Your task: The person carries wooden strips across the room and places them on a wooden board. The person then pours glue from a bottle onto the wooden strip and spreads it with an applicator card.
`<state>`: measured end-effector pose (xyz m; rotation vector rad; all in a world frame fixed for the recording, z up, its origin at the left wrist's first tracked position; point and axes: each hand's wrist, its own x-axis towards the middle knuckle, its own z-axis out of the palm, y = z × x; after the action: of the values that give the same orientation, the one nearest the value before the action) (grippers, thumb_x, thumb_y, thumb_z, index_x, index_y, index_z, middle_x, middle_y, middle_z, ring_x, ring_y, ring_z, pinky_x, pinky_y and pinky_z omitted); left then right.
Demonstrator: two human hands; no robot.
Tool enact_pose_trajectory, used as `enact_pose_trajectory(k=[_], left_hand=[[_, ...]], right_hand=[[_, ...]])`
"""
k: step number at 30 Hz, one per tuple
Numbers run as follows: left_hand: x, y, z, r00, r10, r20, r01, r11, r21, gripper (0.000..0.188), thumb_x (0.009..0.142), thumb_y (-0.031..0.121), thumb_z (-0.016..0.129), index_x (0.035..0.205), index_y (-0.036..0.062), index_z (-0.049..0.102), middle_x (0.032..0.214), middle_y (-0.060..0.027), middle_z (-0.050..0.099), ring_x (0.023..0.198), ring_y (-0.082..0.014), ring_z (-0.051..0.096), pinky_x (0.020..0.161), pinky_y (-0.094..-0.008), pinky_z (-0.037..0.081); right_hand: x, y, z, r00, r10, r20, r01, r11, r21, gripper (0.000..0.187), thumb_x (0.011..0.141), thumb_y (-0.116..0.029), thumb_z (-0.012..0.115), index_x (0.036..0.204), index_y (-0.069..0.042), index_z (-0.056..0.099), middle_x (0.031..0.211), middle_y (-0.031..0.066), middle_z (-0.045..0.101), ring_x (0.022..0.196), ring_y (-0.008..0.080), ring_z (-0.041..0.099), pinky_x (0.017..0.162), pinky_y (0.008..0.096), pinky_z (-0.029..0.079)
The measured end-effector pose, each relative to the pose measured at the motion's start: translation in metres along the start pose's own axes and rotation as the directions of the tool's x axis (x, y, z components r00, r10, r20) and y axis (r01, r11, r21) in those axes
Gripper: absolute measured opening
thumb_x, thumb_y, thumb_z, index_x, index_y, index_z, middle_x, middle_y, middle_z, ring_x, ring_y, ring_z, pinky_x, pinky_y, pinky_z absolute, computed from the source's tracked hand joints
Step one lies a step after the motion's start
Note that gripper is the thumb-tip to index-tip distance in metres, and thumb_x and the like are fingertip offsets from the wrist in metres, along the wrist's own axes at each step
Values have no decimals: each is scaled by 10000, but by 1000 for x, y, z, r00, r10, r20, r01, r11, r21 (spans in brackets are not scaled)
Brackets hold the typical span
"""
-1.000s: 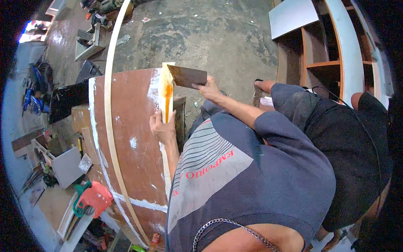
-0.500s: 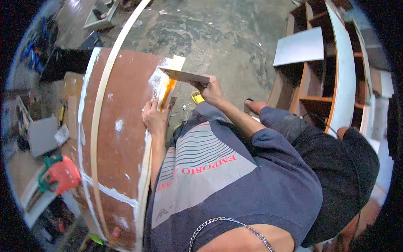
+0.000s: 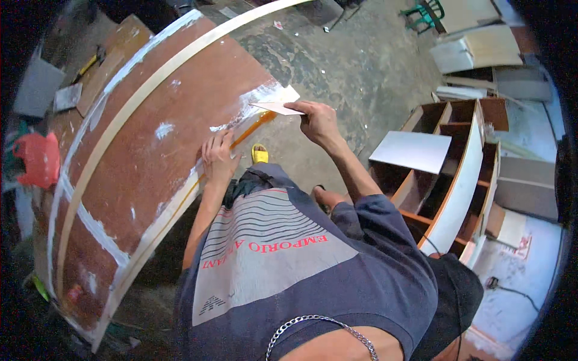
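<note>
at the brown board [image 3: 150,162] edge, left hand [image 3: 218,157] lies open; at one o'clock, right hand [image 3: 319,120] grips a flat scraper [image 3: 278,108].

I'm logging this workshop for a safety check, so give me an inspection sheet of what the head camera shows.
Surface: brown board with white filler patches and pale edge strip.
Job's things: thin flat scraper at the board's edge, beside an orange glue line.
Clutter: red tool, yellow-handled tool beyond the board.
Grips: right hand holds the scraper; left hand presses on the board's edge.
Cables: black cord on the floor.
Surroundings: concrete floor, open shelf unit.
</note>
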<state>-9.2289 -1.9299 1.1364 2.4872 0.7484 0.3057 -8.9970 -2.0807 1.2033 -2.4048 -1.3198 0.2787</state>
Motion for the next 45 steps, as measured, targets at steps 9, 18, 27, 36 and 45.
enact_pose_trajectory(k=[9,18,27,36,45], left_hand=[[-19,2,2,996,-83,26,82,995,51,678,638,224,829,1256,75,594,1183,-74,599,1123,-258,518,1007,-419,356],[-22,4,6,996,-93,2,93,995,24,665,635,256,839,1228,72,601,1111,-89,608,1084,-263,528,972,-420,364],[-19,8,1,995,-99,-17,99,995,3,573,629,226,834,1145,82,633,1079,-87,611,1057,-273,534,963,-423,368],[-22,12,1,994,-104,-16,104,994,-27,525,605,232,840,1076,86,661,1022,-85,607,1025,-276,539,957,-431,367],[-26,10,9,995,-88,-38,86,995,-51,484,607,248,844,1041,95,695,969,-70,614,990,-255,551,948,-421,360]], right_hand=[[-4,47,27,945,-324,-52,312,936,-162,354,753,-68,609,1063,-215,695,1115,-18,685,1059,201,624,946,371,454],[-32,8,34,938,-345,30,343,914,-216,330,767,-67,611,1059,-199,687,1115,-20,683,1102,180,605,945,390,442],[-24,18,-6,992,17,-121,-22,999,-36,405,752,-18,554,1067,-217,710,949,71,711,880,303,680,723,458,529],[6,42,-14,971,236,-40,-237,924,-301,437,695,-55,598,1072,-248,708,813,158,680,793,372,665,677,485,522],[6,33,-10,967,239,84,-203,930,-307,350,692,-39,601,989,-190,709,830,173,679,797,380,656,684,488,516]])
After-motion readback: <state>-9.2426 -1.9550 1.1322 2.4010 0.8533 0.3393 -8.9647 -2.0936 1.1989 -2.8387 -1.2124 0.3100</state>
